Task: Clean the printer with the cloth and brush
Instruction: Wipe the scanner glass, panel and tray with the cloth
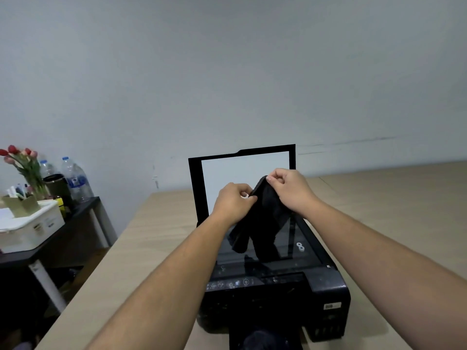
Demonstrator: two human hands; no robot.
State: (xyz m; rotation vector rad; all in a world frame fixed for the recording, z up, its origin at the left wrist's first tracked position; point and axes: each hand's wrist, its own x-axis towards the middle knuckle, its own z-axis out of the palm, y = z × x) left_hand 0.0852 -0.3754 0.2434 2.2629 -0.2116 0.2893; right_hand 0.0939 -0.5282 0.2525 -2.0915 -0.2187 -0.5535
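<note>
A black printer [326, 294] stands on the wooden table, its scanner lid [242, 168] raised upright with the white pad facing me. Both hands hold a black cloth [262, 223] above the scanner glass [285, 246]. My left hand [233, 202] pinches one upper edge of the cloth, and my right hand [290, 189] pinches the other edge a little higher. The cloth hangs down in folds, its lower end close to the glass. No brush is in view.
The light wooden table [141, 248] runs left and right of the printer. To the left, a dark side table [83, 213] carries a white box [30, 228], water bottles [75, 180], a dark tumbler and a vase of red tulips [22, 162]. A plain wall lies behind.
</note>
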